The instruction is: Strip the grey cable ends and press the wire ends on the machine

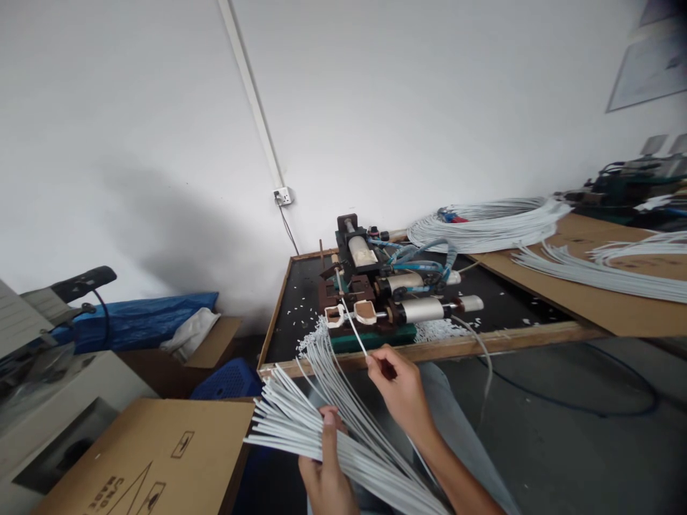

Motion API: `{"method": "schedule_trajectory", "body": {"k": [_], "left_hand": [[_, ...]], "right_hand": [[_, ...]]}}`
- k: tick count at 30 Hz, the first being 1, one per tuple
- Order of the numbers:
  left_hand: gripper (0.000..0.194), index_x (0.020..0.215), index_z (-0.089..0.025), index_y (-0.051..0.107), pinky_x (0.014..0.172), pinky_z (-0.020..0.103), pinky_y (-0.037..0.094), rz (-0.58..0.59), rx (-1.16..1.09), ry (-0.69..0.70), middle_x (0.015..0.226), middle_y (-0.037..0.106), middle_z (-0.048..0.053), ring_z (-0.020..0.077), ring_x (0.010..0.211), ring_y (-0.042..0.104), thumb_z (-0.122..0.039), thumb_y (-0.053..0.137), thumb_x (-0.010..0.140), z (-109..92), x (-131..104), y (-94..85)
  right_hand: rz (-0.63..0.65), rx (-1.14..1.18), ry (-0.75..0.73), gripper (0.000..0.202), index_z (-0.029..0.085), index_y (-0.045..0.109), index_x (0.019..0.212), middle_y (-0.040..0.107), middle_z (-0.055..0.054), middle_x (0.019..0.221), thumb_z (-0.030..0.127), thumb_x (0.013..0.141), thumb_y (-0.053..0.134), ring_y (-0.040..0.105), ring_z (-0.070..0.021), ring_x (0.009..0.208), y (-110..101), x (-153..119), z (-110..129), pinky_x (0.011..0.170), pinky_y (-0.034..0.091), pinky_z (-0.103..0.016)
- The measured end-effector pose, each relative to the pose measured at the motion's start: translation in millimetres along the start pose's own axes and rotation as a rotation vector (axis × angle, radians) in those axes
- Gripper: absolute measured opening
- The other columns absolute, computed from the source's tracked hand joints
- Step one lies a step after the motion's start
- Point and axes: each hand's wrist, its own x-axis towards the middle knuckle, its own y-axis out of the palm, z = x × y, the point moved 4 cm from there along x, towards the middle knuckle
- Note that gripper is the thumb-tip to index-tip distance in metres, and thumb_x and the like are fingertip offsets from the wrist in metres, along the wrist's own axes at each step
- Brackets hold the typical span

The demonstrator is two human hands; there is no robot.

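My left hand is wrapped round a thick bundle of white cables, whose cut ends fan out to the left. Between the thumb and fingers of my right hand is a single white cable. Its far end reaches into the jaws of a pneumatic wire stripping machine on the bench. More white cables hang over the bench's front edge beside the machine and run down past my hands. The lower part of the bundle leaves the view at the bottom.
White scraps lie on the black bench top, which has a wooden rim. Coiled white cables rest at the back right, near a cardboard sheet. At left are a cardboard box and a blue plastic basket.
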Motion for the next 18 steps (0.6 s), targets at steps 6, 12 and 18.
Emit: {"method": "schedule_trajectory", "body": {"k": [6, 12, 18], "left_hand": [[0.048, 0.094, -0.014, 0.077, 0.075, 0.032, 0.057, 0.011, 0.002, -0.004, 0.093, 0.076, 0.010, 0.0250, 0.082, 0.072, -0.039, 0.095, 0.057, 1.4, 2.9, -1.5], [0.053, 0.094, -0.014, 0.077, 0.075, 0.029, 0.056, 0.013, -0.017, -0.010, 0.089, 0.076, 0.008, 0.0233, 0.082, 0.071, -0.041, 0.096, 0.053, 4.8, 7.0, -4.9], [0.048, 0.097, -0.014, 0.076, 0.085, 0.036, 0.058, 0.016, 0.011, -0.024, 0.093, 0.077, 0.011, 0.0270, 0.085, 0.073, -0.036, 0.094, 0.059, 7.4, 9.4, -6.9]], "right_hand": [[0.007, -0.010, 0.012, 0.026, 0.022, 0.053, 0.067, 0.048, 0.004, 0.059, 0.029, 0.091, 0.056, 0.046, -0.0132, 0.054, -0.1, 0.6, -1.0, 0.054, 0.038, -0.024], [0.010, -0.009, 0.018, 0.025, 0.022, 0.053, 0.067, 0.048, 0.005, 0.060, 0.030, 0.091, 0.056, 0.045, -0.0131, 0.054, 0.2, 1.0, -1.6, 0.054, 0.037, -0.024], [0.013, -0.001, 0.024, 0.025, 0.022, 0.053, 0.068, 0.048, 0.004, 0.060, 0.030, 0.091, 0.056, 0.046, -0.0132, 0.055, 0.8, 1.4, -2.9, 0.054, 0.037, -0.025]]}}
